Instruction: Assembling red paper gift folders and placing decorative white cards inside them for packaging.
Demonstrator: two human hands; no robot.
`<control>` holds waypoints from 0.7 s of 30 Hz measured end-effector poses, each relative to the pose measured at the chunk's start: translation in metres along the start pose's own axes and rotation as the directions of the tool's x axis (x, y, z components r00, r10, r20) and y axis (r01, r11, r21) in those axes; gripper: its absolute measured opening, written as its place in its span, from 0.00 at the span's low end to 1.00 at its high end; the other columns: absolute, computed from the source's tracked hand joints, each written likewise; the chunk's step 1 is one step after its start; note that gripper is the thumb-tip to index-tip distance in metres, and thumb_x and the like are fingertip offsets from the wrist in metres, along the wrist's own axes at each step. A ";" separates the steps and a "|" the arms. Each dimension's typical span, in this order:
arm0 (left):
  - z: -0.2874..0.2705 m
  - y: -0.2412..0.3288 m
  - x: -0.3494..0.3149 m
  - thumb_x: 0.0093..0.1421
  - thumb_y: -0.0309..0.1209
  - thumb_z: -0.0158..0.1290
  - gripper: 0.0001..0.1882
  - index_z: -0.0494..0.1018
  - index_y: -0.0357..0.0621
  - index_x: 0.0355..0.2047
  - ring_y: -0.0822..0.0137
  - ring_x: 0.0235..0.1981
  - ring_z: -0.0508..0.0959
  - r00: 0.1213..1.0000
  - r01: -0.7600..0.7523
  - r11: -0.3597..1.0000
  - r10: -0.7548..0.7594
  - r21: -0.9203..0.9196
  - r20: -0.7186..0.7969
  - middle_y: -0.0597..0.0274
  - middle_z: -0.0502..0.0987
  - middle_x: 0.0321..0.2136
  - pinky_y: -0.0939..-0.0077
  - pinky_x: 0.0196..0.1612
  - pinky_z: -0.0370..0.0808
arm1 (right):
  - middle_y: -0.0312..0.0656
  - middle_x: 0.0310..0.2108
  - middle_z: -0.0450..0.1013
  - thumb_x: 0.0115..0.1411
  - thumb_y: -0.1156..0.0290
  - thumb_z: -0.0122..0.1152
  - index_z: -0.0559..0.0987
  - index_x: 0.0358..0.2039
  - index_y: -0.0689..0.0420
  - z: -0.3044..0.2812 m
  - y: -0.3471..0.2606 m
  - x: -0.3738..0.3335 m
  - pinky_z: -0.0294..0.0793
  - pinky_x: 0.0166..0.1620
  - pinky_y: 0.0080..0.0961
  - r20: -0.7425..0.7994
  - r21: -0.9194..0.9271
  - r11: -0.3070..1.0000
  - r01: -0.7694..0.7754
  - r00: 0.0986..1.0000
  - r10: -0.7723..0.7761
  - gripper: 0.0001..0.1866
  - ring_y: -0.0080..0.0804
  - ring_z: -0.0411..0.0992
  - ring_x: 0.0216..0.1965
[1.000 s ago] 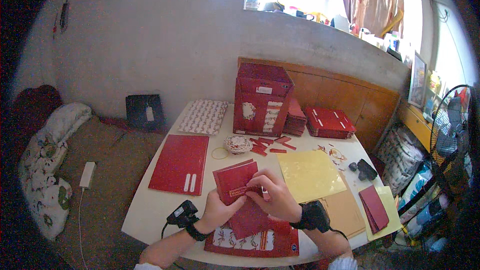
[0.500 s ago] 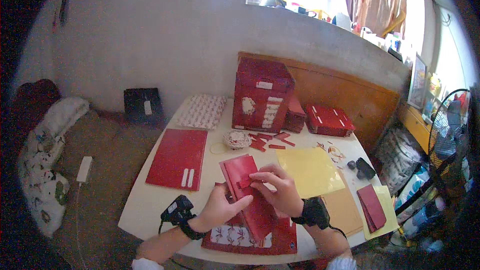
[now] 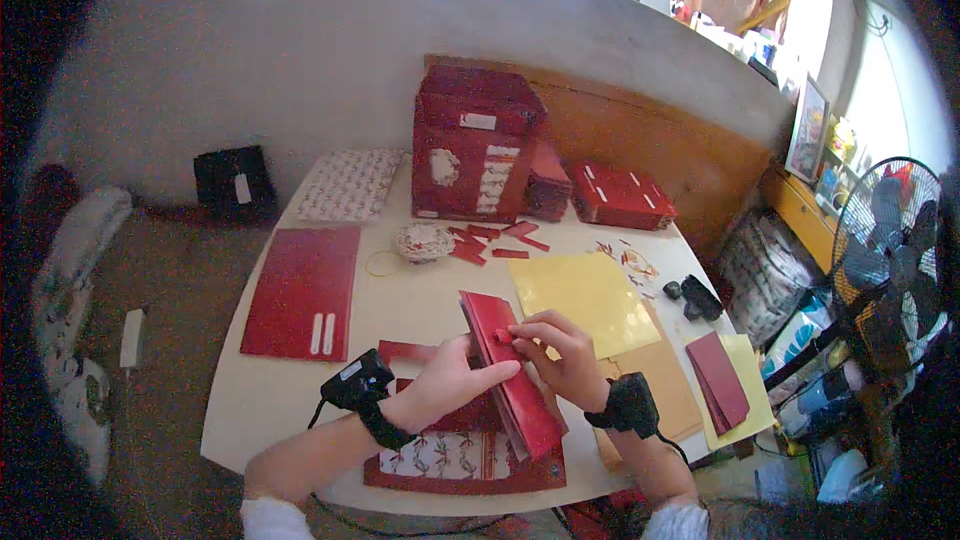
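My left hand [image 3: 452,382] grips a long folded red card piece [image 3: 528,418] by its left side, thumb across its face. The card is tilted, and layered edges show along its left side. At its upper part, my right hand [image 3: 562,350] pinches a small red tab [image 3: 503,336] between thumb and fingertips; whether the tab is attached to the card cannot be told. Beneath both hands lies a flat red sheet [image 3: 547,476] with a white patterned panel [image 3: 445,456], partly covered by the left arm and the card.
A large red box [image 3: 465,155] stands at the back, beside stacked red pieces [image 3: 620,195]. Small red strips [image 3: 470,248] lie by a white ball-shaped bundle [image 3: 424,242]. A yellow sheet [image 3: 580,300] lies right, a red panel [image 3: 300,290] left. A fan [image 3: 890,230] stands beyond the right edge.
The whole view has shifted, so the table appears farther left and higher. The folded red card has turned more edge-on; both hands keep their hold.
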State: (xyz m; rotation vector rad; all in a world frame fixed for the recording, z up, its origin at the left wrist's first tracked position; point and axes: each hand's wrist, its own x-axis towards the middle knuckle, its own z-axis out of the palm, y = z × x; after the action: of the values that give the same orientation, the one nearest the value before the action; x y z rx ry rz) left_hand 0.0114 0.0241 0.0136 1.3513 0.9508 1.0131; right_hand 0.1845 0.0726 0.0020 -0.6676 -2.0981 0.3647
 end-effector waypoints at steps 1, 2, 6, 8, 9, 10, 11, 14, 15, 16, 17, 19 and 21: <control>0.003 -0.001 0.003 0.51 0.32 0.53 0.19 0.66 0.35 0.41 0.74 0.36 0.72 1.000 0.009 1.000 -0.009 -0.003 0.010 0.61 0.72 0.36 0.79 0.39 0.69 | 0.42 0.29 0.70 0.48 0.79 0.57 0.75 0.32 0.58 -0.002 0.004 -0.003 0.70 0.28 0.22 0.007 0.010 0.999 -0.030 1.000 0.030 0.09 0.31 0.70 0.27; 0.006 -0.001 0.007 0.51 0.31 0.53 0.19 0.66 0.35 0.41 0.74 0.36 0.72 1.000 -0.006 0.999 0.007 -0.033 0.016 0.61 0.72 0.36 0.79 0.39 0.70 | 0.43 0.30 0.70 0.48 0.76 0.57 0.75 0.32 0.57 -0.004 0.007 -0.005 0.71 0.29 0.25 0.015 0.021 0.998 -0.059 0.998 0.058 0.08 0.35 0.71 0.28; 0.015 -0.009 0.019 0.51 0.31 0.53 0.18 0.66 0.35 0.41 0.74 0.35 0.72 1.000 0.007 0.997 -0.005 -0.071 0.031 0.61 0.72 0.35 0.80 0.37 0.70 | 0.43 0.30 0.70 0.48 0.77 0.57 0.75 0.32 0.57 -0.007 0.019 -0.012 0.72 0.30 0.25 0.001 0.019 0.995 -0.098 0.995 0.098 0.09 0.35 0.71 0.29; 0.018 -0.006 0.021 0.51 0.31 0.53 0.18 0.65 0.35 0.40 0.74 0.35 0.72 0.998 0.060 0.997 -0.059 -0.043 0.038 0.61 0.72 0.34 0.80 0.37 0.70 | 0.43 0.29 0.70 0.48 0.82 0.55 0.75 0.32 0.60 -0.009 0.021 -0.013 0.70 0.27 0.19 -0.030 -0.056 0.998 -0.019 0.999 0.017 0.09 0.29 0.71 0.27; 0.019 -0.005 0.022 0.51 0.30 0.53 0.18 0.65 0.35 0.40 0.74 0.35 0.72 0.994 0.105 0.994 -0.104 -0.014 0.040 0.61 0.72 0.34 0.80 0.36 0.70 | 0.43 0.29 0.70 0.48 0.82 0.55 0.75 0.32 0.60 -0.010 0.022 -0.013 0.70 0.27 0.19 -0.030 -0.055 0.998 -0.028 0.999 0.026 0.09 0.29 0.71 0.27; 0.019 -0.006 0.023 0.51 0.30 0.53 0.18 0.65 0.35 0.40 0.74 0.35 0.72 0.993 0.111 0.994 -0.110 -0.017 0.044 0.61 0.72 0.34 0.80 0.36 0.70 | 0.42 0.29 0.71 0.48 0.79 0.56 0.75 0.32 0.58 -0.010 0.022 -0.014 0.71 0.28 0.22 -0.035 -0.048 0.998 -0.048 0.998 0.046 0.09 0.31 0.71 0.28; 0.020 -0.006 0.024 0.51 0.30 0.53 0.18 0.65 0.35 0.41 0.74 0.35 0.72 0.992 0.120 0.993 -0.119 -0.018 0.041 0.61 0.71 0.34 0.80 0.37 0.71 | 0.42 0.28 0.71 0.48 0.76 0.57 0.74 0.32 0.56 -0.011 0.021 -0.014 0.72 0.30 0.24 -0.041 -0.041 0.997 -0.067 0.997 0.066 0.09 0.34 0.72 0.29; 0.023 -0.003 0.023 0.51 0.30 0.53 0.19 0.64 0.34 0.41 0.74 0.35 0.72 0.994 0.099 0.992 -0.095 -0.077 0.048 0.60 0.71 0.34 0.80 0.37 0.71 | 0.42 0.28 0.71 0.48 0.76 0.58 0.74 0.32 0.57 -0.012 0.018 -0.013 0.72 0.29 0.24 -0.014 -0.017 0.992 -0.121 0.993 0.121 0.08 0.32 0.72 0.28; 0.023 -0.003 0.022 0.51 0.30 0.53 0.19 0.64 0.34 0.41 0.74 0.35 0.72 0.997 0.062 0.989 -0.056 -0.131 0.052 0.60 0.71 0.35 0.80 0.38 0.71 | 0.42 0.28 0.71 0.48 0.76 0.58 0.74 0.32 0.57 -0.013 0.017 -0.012 0.72 0.29 0.24 -0.012 -0.017 0.991 -0.130 0.991 0.130 0.08 0.32 0.72 0.28; 0.023 -0.005 0.022 0.51 0.30 0.53 0.19 0.64 0.34 0.41 0.74 0.35 0.72 0.997 0.069 0.988 -0.063 -0.135 0.054 0.60 0.71 0.35 0.80 0.38 0.71 | 0.42 0.28 0.71 0.48 0.75 0.58 0.74 0.32 0.57 -0.012 0.015 -0.011 0.72 0.28 0.24 -0.013 0.019 0.988 -0.155 0.988 0.155 0.08 0.32 0.72 0.28; 0.022 -0.007 0.022 0.50 0.29 0.53 0.19 0.63 0.34 0.41 0.74 0.36 0.72 0.997 0.054 0.991 -0.047 -0.124 0.057 0.60 0.71 0.35 0.80 0.38 0.71 | 0.41 0.28 0.71 0.48 0.75 0.58 0.74 0.31 0.57 -0.012 0.015 -0.011 0.72 0.28 0.24 -0.014 0.055 0.982 -0.179 0.984 0.180 0.08 0.32 0.72 0.28; 0.022 -0.011 0.023 0.50 0.29 0.53 0.20 0.63 0.33 0.41 0.74 0.36 0.72 0.997 0.045 0.992 -0.038 -0.117 0.063 0.59 0.71 0.35 0.80 0.39 0.71 | 0.42 0.29 0.71 0.48 0.78 0.57 0.74 0.31 0.59 -0.010 0.019 -0.012 0.72 0.27 0.21 -0.008 0.047 0.987 -0.152 0.988 0.153 0.08 0.31 0.72 0.28; 0.022 -0.017 0.024 0.50 0.29 0.53 0.19 0.63 0.33 0.41 0.73 0.36 0.72 0.997 0.057 0.990 -0.048 -0.131 0.067 0.59 0.71 0.35 0.79 0.39 0.70 | 0.43 0.29 0.71 0.48 0.81 0.57 0.74 0.31 0.61 -0.008 0.022 -0.013 0.71 0.26 0.19 -0.001 0.038 0.991 -0.126 0.992 0.126 0.08 0.30 0.72 0.28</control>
State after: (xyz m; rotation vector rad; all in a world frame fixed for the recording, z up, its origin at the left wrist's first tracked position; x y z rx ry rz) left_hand 0.0400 0.0407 -0.0018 1.2348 0.8521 0.9702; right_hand 0.2045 0.0830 -0.0131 -0.7796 -2.0460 0.4722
